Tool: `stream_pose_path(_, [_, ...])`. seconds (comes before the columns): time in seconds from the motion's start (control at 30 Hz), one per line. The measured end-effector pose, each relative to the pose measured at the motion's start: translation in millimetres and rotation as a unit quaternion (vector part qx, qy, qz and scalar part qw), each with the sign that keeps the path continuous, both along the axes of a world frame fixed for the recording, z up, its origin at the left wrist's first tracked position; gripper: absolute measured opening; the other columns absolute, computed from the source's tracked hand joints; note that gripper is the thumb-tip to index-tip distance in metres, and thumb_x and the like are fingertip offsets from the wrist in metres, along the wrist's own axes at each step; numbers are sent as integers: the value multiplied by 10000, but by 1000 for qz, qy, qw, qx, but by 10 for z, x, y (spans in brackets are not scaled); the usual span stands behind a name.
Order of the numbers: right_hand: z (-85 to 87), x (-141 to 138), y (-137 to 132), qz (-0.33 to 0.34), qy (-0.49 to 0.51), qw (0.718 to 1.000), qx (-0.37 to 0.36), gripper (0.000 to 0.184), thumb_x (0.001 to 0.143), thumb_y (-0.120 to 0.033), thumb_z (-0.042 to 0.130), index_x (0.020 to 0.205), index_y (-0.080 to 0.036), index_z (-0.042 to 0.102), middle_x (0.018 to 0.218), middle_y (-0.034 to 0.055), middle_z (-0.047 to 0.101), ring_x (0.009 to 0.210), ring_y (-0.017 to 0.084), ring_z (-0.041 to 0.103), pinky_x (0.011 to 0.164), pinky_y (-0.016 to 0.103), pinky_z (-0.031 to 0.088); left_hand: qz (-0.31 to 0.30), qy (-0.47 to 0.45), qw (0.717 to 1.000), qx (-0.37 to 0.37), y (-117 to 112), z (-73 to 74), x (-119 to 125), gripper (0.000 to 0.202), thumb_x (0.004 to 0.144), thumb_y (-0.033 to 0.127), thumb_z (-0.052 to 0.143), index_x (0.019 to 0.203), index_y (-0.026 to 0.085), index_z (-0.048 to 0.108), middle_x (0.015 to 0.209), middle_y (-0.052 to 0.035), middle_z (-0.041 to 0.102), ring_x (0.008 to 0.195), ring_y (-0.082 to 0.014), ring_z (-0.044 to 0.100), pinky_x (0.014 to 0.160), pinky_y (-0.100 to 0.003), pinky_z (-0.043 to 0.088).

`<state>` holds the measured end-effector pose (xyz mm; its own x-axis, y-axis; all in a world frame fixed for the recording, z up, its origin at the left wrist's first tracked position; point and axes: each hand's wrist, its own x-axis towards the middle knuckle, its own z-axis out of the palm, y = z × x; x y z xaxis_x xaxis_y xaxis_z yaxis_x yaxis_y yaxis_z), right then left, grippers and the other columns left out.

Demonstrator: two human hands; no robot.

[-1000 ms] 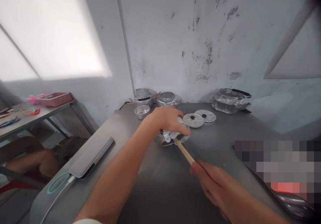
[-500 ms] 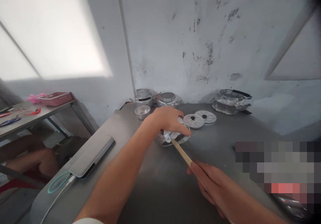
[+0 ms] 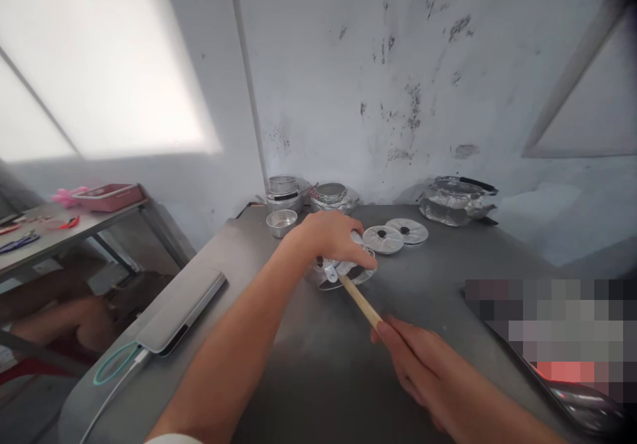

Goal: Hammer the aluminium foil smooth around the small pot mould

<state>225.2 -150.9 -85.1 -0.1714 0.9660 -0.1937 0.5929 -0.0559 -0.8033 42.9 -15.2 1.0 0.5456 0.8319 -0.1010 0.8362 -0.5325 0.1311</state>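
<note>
A shiny metal kettle [image 3: 329,285] sits on the grey table, largely covered by my left hand [image 3: 334,235]. That hand bends over its top, thumb and fingers gripping it. A small pale metal lug [image 3: 331,273] shows on its near side. My right hand [image 3: 405,348] is closed round a light wooden stick [image 3: 362,302], which slants up from lower right. Its far end meets the kettle just right of the lug; exact contact cannot be made out. Two round metal lids with dark knobs, a nearer lid [image 3: 391,243] and a farther lid [image 3: 416,231], lie just beyond.
A perforated strainer cup [image 3: 281,222] and two metal pots, a left pot [image 3: 283,200] and a right pot [image 3: 331,196], stand near the wall. Another kettle [image 3: 450,206] is back right. A power bank [image 3: 184,308] with cable lies left. A side table holds a pink basket [image 3: 112,196].
Almost nothing differs. The view has shifted very slightly, while both hands, the kettle and the stick keep the same places relative to one another.
</note>
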Motion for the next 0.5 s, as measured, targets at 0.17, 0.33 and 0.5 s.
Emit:
stream_pose_path(0.17, [-120, 44, 30, 18, -7, 1000, 5, 303, 867, -535, 523, 787, -272, 651, 759, 47, 717, 848, 251, 683, 808, 322, 526, 3, 5, 1000, 0, -1, 7, 0, 818, 670, 756, 585, 1374, 342, 535, 1354, -41, 585, 1082, -329, 599, 826, -411, 519])
stream_pose_path(0.33, [-122, 59, 56, 20, -17, 1000, -2, 314, 882, -526, 511, 773, -270, 656, 657, 43, 679, 759, 241, 676, 689, 320, 538, -1, -2, 1000, -5, 3, 4, -3, 807, 670, 751, 593, 1365, 344, 540, 1305, -29, 619, 1040, -317, 617, 801, -398, 528])
stream_pose_path(0.5, [32, -12, 14, 15, 6, 999, 37, 333, 910, -482, 436, 792, -269, 663, 768, 76, 723, 843, 270, 697, 790, 353, 529, -1, -6, 1000, 0, 7, -8, -5, 809, 661, 759, 598, 1351, 338, 552, 1288, -31, 629, 1041, -313, 617, 819, -409, 527])
